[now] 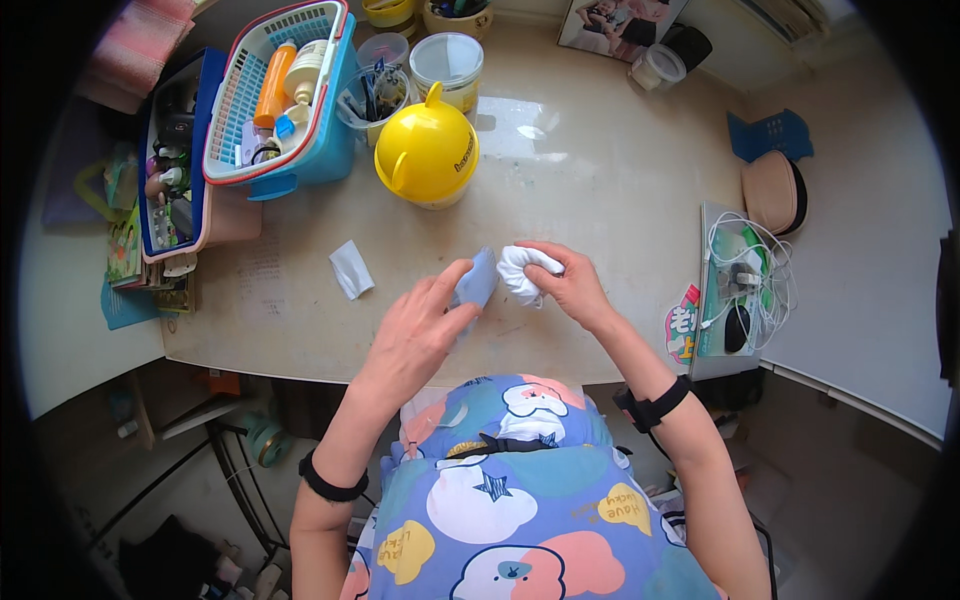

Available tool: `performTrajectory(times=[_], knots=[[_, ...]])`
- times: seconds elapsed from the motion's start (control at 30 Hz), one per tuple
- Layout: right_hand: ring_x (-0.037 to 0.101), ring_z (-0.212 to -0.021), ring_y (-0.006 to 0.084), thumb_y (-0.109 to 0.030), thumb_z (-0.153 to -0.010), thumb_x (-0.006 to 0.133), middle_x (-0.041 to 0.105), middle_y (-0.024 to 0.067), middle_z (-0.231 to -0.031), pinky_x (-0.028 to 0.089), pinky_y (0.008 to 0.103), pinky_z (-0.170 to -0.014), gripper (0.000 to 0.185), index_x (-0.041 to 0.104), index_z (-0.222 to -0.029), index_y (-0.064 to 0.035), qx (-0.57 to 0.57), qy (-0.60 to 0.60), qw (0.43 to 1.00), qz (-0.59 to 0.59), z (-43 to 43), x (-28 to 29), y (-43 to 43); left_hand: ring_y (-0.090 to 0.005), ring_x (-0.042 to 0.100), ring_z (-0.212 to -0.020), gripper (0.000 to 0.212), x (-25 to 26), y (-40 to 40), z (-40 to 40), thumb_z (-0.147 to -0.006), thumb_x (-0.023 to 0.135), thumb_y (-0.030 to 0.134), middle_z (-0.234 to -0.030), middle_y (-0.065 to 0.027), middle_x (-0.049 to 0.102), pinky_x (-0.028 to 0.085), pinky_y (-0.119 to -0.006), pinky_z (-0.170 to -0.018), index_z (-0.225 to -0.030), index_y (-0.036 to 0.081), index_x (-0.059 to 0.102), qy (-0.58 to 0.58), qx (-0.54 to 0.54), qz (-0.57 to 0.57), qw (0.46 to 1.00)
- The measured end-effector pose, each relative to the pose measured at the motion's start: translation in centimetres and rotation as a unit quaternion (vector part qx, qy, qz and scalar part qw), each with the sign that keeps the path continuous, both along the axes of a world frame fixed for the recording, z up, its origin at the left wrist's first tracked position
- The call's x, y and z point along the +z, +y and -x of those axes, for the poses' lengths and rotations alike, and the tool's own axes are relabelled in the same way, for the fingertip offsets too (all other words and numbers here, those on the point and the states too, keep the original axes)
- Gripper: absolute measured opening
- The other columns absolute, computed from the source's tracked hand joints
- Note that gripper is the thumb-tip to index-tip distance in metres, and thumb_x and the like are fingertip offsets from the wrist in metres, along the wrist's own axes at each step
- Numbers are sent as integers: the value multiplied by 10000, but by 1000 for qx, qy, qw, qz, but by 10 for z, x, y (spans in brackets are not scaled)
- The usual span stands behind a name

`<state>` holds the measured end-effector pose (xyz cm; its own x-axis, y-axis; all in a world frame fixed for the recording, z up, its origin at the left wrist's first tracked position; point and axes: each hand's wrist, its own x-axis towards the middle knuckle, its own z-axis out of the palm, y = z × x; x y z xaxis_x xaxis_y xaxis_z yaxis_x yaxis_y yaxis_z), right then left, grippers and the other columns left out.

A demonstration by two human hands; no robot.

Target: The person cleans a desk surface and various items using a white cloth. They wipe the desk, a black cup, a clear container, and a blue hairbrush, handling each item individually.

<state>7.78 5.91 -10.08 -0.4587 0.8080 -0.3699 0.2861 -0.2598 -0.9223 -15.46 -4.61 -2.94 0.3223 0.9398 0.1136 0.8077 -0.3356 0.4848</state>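
Observation:
My left hand [409, 330] holds a thin, pale blue, partly see-through object [480, 279] between thumb and fingers, tilted above the desk. What it is exactly I cannot tell, and its lower part is hidden behind the hand. Close by on the right, a bunched white cloth [517, 274] is gathered into a ring-like shape. The thumb and fingers of my right hand [574, 285] pinch its right side. A small gap separates the cloth from the blue object. Left of my hands, a folded white piece, paper or cloth [351, 270], lies flat on the desk [585, 202].
A yellow-lidded container [427, 150] stands ahead, near clear tubs [448, 64]. At left are a blue basket [319, 150] of bottles and a packed bin [232, 221]. On the right, a white cable [780, 300] and a black mouse [737, 328] lie by a tan case [769, 191].

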Motion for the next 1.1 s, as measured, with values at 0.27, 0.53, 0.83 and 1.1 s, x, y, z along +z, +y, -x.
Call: performTrajectory(times=[0.27, 0.53, 0.83, 1.1], knots=[[653, -987, 168, -110, -899, 661, 686, 81, -1092, 524, 311, -845, 310, 691, -1206, -77, -6, 57, 998, -41, 39, 0, -18, -399, 579, -1115, 836, -10, -4, -21, -699, 783, 59, -1437, -192, 395, 528, -442, -879, -1346, 168, 264, -105, 27, -41, 993], [626, -1016, 157, -107, -891, 659, 662, 85, -1136, 514, 318, -874, 327, 690, -1215, -83, 104, 24, 993, -49, 32, 11, -10, -378, 555, -1171, 768, -28, -19, -1, -693, 685, -11, -1436, -179, 405, 496, -443, -976, -1344, 153, 313, -115, -45, -51, 991], [696, -904, 176, -152, -859, 644, 739, 111, -1038, 541, 311, -824, 344, 702, -1188, -72, 60, -69, 995, -28, 21, -34, 14, -391, 561, -1164, 769, -9, -6, -10, -757, 769, 176, -1441, -189, 401, 501, -479, -963, -1386, 133, 329, -56, 52, -69, 995], [661, -935, 140, -144, -903, 631, 715, 69, -1052, 531, 289, -818, 339, 670, -1222, -37, 109, -106, 986, -73, 20, -16, 23, -403, 548, -1148, 775, 21, 13, -23, -768, 775, 217, -1425, -198, 400, 486, -470, -943, -1397, 90, 338, -16, 186, 203, 961]])
